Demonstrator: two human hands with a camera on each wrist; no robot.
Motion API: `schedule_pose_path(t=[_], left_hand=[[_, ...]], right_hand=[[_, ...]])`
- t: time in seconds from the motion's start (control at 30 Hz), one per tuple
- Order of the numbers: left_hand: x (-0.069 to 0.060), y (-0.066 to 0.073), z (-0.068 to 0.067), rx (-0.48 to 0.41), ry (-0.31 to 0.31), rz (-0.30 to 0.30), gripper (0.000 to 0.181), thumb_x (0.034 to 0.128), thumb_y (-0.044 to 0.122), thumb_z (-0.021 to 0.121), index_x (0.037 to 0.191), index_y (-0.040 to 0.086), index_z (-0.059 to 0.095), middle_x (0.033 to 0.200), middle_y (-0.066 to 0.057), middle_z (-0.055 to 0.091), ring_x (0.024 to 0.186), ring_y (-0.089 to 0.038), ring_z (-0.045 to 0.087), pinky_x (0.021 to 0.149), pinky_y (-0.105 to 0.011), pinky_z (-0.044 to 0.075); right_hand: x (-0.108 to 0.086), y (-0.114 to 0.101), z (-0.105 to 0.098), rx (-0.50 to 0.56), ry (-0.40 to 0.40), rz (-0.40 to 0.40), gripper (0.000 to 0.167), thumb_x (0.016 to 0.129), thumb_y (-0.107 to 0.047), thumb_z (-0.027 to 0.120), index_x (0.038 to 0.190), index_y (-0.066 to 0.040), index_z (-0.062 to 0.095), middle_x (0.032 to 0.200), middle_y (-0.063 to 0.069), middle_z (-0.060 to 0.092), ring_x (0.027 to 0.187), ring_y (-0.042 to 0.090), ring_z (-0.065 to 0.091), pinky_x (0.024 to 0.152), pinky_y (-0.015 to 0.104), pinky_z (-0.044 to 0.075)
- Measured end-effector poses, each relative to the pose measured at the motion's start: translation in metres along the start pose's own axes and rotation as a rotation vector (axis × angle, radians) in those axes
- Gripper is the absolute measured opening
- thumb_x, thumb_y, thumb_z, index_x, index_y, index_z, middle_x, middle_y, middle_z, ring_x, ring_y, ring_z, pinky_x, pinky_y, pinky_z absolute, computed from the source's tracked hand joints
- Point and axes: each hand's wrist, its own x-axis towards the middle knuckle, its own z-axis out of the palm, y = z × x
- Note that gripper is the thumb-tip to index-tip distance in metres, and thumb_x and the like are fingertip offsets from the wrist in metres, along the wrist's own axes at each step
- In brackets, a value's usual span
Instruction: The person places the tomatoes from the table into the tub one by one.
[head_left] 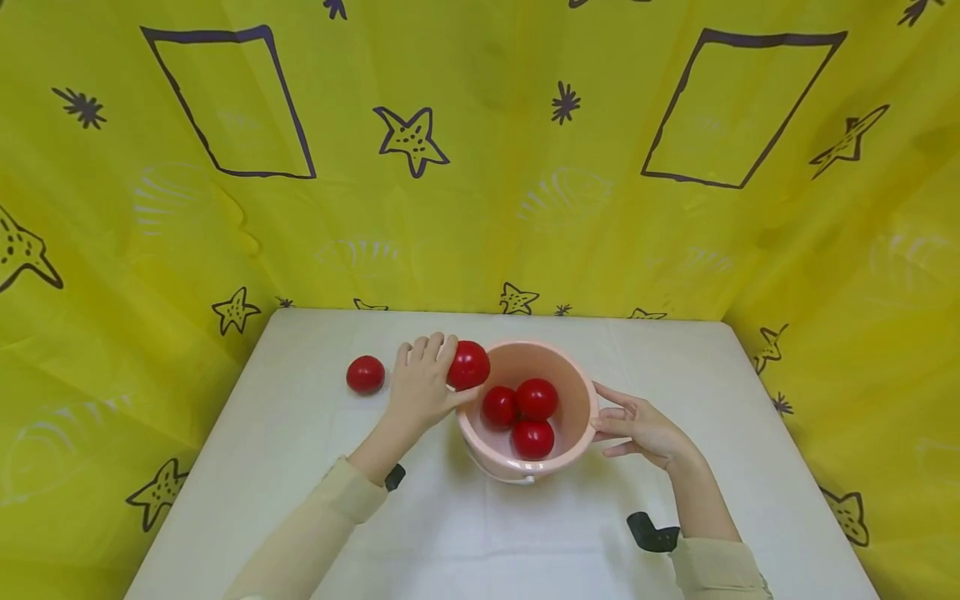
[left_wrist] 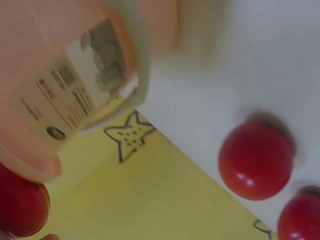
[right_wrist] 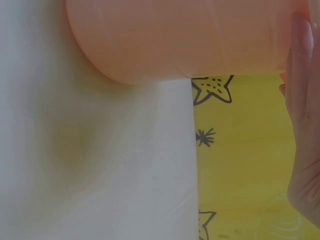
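In the head view my left hand [head_left: 423, 383] grips a red ball [head_left: 468, 365] at the left edge of a pale pink bucket [head_left: 487, 458]. That ball also shows at the lower left of the left wrist view. Inside the bucket sit three more red balls [head_left: 533, 439], touching one another. My right hand [head_left: 645, 429] touches the bucket's right side near the rim with its fingers extended and spread. In the right wrist view, part of this hand [right_wrist: 305, 125] shows beside the bucket wall [right_wrist: 175, 40].
A red ball [head_left: 365, 375] lies on the white-covered table [head_left: 322, 450], left of my left hand. The left wrist view shows two balls [left_wrist: 256, 161] on the table. Yellow patterned curtains [head_left: 480, 225] border the table. A pale handle [head_left: 506, 477] hangs at the bucket's front.
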Motion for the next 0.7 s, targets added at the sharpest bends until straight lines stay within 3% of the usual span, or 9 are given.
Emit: schedule_pose_path(t=[0.17, 0.4, 0.53, 0.7], left_hand=[[0.007, 0.023, -0.001, 0.044, -0.083, 0.107, 0.077, 0.0733, 0.064, 0.056, 0.131, 0.015, 0.043, 0.125, -0.008, 0.047, 0.115, -0.024, 0.041, 0.096, -0.047, 0.035], [0.011, 0.046, 0.008, 0.099, -0.204, 0.307, 0.082, 0.0735, 0.067, 0.055, 0.138, 0.019, 0.038, 0.134, -0.004, 0.040, 0.122, -0.022, 0.035, 0.102, -0.047, 0.031], [0.016, 0.056, 0.011, 0.187, -0.260, 0.440, 0.081, 0.0748, 0.069, 0.052, 0.141, 0.024, 0.034, 0.138, -0.001, 0.038, 0.125, -0.021, 0.032, 0.105, -0.044, 0.027], [0.020, 0.068, 0.015, 0.286, -0.353, 0.590, 0.083, 0.0727, 0.065, 0.058, 0.143, 0.031, 0.029, 0.143, 0.003, 0.034, 0.130, -0.019, 0.030, 0.107, -0.041, 0.024]], right_hand=[[0.000, 0.000, 0.000, -0.003, 0.004, -0.001, 0.075, 0.086, -0.016, 0.063, 0.145, -0.006, 0.018, 0.099, 0.012, 0.067, 0.083, 0.019, 0.068, 0.067, 0.036, 0.054], [-0.001, -0.001, 0.001, 0.007, -0.004, -0.001, 0.075, 0.086, -0.016, 0.063, 0.145, -0.006, 0.017, 0.101, 0.012, 0.067, 0.083, 0.020, 0.068, 0.066, 0.035, 0.054], [-0.001, -0.001, 0.000, 0.007, -0.004, 0.002, 0.075, 0.086, -0.016, 0.063, 0.145, -0.006, 0.017, 0.099, 0.010, 0.067, 0.083, 0.019, 0.068, 0.067, 0.035, 0.054], [0.000, 0.001, 0.000, 0.001, 0.008, 0.009, 0.076, 0.085, -0.017, 0.064, 0.145, -0.007, 0.019, 0.100, 0.012, 0.067, 0.083, 0.021, 0.068, 0.067, 0.036, 0.054]])
